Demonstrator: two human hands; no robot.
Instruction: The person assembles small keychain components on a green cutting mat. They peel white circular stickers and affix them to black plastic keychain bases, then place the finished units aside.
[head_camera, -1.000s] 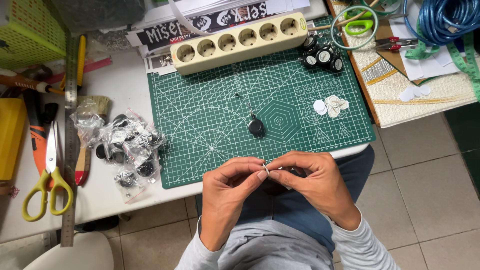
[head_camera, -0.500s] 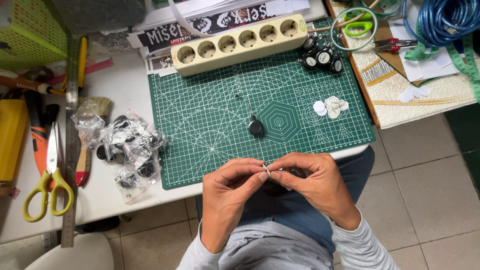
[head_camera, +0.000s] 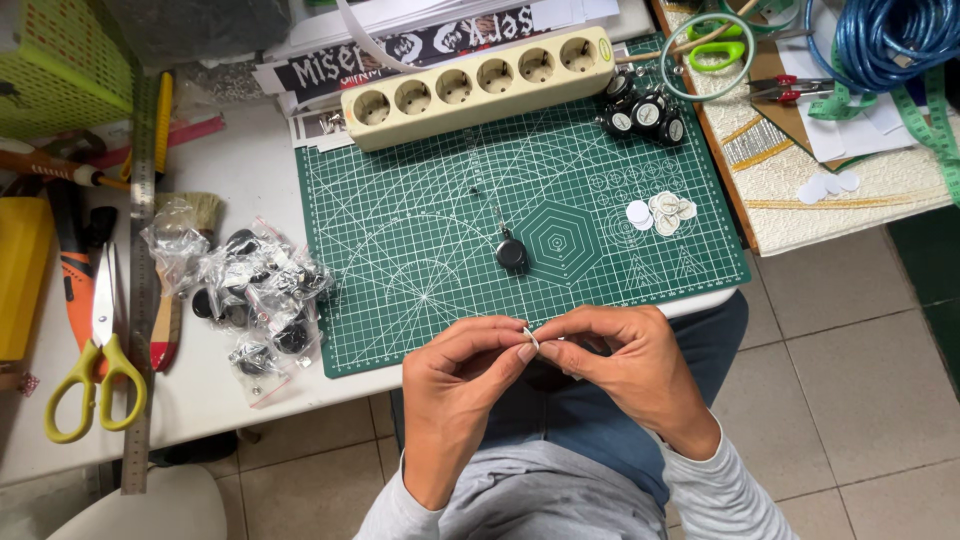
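My left hand (head_camera: 462, 385) and my right hand (head_camera: 622, 362) meet fingertip to fingertip just below the near edge of the green cutting mat (head_camera: 420, 240), over my lap. Between the pinching fingers of both hands is a tiny pale piece (head_camera: 532, 339), too small to tell what it is. A small black round part (head_camera: 512, 253) lies on the mat just above the hands. A few white paper discs (head_camera: 660, 212) lie on the mat to the right.
A cream power strip (head_camera: 478, 85) lies across the mat's far edge, with black round parts (head_camera: 642, 113) beside it. Clear bags of black parts (head_camera: 250, 300), yellow-handled scissors (head_camera: 95, 370), a steel ruler (head_camera: 140, 290) and a brush lie left. Blue cable (head_camera: 885, 40) coils at far right.
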